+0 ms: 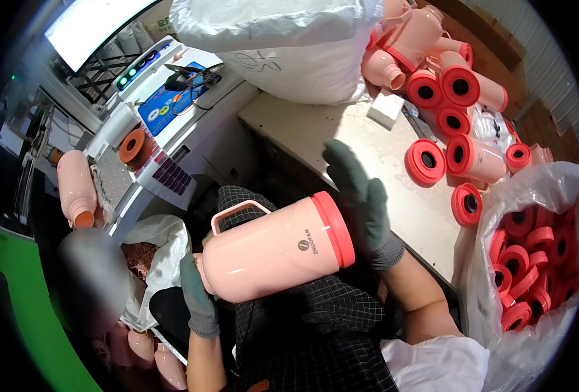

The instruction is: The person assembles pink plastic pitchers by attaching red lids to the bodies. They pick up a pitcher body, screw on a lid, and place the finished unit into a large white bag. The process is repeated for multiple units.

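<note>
The pink jug (270, 248) is held sideways, left of the surface (289, 127), its neck end gripped by the left hand's (199, 300) partly hidden fingers. By the surface's near edge, the right hand (360, 206) is held open, fingers outstretched. Red caps (417, 163) are scattered on the surface's right side.

Left hand (197, 293) and right hand (360, 196) wear grey-green gloves with grey knit cuffs (387, 253); white sleeve (433, 367); black, white-gridded clothing (309, 343).
</note>
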{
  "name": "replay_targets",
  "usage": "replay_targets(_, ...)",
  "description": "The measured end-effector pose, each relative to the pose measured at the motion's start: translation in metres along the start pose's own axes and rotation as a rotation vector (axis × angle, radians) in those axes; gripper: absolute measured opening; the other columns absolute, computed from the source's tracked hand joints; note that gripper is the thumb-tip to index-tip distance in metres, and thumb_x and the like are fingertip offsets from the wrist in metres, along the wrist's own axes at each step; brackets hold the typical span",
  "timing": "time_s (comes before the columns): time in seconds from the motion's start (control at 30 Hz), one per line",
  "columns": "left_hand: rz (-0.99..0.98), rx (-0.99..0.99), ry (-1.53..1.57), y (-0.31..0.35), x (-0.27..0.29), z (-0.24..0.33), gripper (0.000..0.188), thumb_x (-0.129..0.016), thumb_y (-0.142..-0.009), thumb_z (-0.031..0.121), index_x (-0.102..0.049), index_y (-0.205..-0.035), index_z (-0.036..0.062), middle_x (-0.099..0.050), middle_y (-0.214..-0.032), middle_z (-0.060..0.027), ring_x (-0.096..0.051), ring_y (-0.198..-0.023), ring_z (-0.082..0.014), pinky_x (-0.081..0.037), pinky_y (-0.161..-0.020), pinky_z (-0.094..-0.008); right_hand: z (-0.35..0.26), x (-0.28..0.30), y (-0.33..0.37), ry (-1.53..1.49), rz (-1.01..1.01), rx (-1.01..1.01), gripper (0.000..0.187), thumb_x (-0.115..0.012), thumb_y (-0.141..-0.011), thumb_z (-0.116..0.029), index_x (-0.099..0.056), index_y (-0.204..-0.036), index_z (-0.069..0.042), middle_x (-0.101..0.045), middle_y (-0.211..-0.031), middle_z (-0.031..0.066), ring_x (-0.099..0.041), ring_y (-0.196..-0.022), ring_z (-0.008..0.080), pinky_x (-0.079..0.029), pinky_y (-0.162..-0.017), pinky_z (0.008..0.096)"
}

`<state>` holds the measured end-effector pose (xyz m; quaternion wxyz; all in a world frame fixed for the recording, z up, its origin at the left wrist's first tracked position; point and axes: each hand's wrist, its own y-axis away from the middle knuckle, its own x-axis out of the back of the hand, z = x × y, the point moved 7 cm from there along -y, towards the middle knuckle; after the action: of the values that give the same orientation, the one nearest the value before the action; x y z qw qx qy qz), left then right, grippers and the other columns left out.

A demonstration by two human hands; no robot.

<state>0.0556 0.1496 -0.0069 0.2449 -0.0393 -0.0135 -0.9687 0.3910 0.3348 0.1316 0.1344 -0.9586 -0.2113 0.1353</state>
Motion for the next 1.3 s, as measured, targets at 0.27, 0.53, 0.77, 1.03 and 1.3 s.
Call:
replay_targets(0.27,-0.093,-0.191,0.233,0.030,-0.068,0.108,0.074,-0.061,-0.099,0.053,-0.043,-0.146,-0.0017,-0.053,-0.142,-0.0185,-0.057,-0.125,-0.0320,-0.047,-0.105,-0.0464,0.056,0.032,0.064,0.146,0.239,-0.305,0.046,-0.051,-0.110,-0.028,-0.056,-0.140,0.006,-0.062,-0.137,0.0197,-0.061,-0.122,0.0262,-0.046,-0.109,0.0386)
replay_targets(0.53,-0.216,-0.873,-0.299,0.032,-0.114,0.200,0.089,-0.061,-0.087,0.007,-0.015,-0.162,0.0008,-0.026,-0.163,-0.0243,-0.043,-0.141,-0.0353,-0.035,-0.118,-0.0502,0.031,0.163,0.100,-1.168,0.508,-0.279,0.054,-0.044,-0.108,-0.045,-0.055,-0.142,-0.005,-0.061,-0.141,0.0138,-0.059,-0.128,0.0276,-0.046,-0.113,0.0439)
replay_targets(0.77,-0.350,-0.190,-0.191,0.029,-0.150,0.139,0.085,-0.060,-0.078,0.000,-0.029,-0.157,-0.0001,-0.035,-0.156,-0.0141,-0.046,-0.132,-0.0263,-0.040,-0.112,-0.0427,-0.101,0.400,0.080,-0.695,1.125,0.376,0.048,-0.051,-0.100,-0.044,-0.061,-0.132,-0.010,-0.067,-0.131,0.0110,-0.067,-0.117,0.0310,-0.050,-0.107,0.0499)
replay_targets(1.03,-0.338,-0.366,-0.556,0.013,-0.149,0.107,0.063,-0.069,-0.095,0.018,-0.042,-0.149,-0.0015,-0.049,-0.145,-0.0170,-0.052,-0.129,-0.0291,-0.041,-0.112,-0.0401,-0.092,0.533,0.072,0.247,1.189,0.296,0.017,-0.061,-0.096,-0.018,-0.067,-0.105,-0.005,-0.063,-0.080,0.0025,-0.058,-0.061,0.0111,-0.044,-0.050,0.0257)
replay_targets(1.3,-0.202,0.006,-0.455,-0.017,-0.094,0.042,0.063,-0.074,-0.094,0.013,-0.043,-0.148,-0.0007,-0.052,-0.140,-0.0154,-0.052,-0.124,-0.0255,-0.044,-0.107,-0.0361,-0.144,0.561,0.056,2.169,1.007,-0.502,0.033,-0.056,-0.094,-0.017,-0.068,-0.122,-0.007,-0.065,-0.125,0.0173,-0.060,-0.121,0.0327,-0.043,-0.106,0.0520)
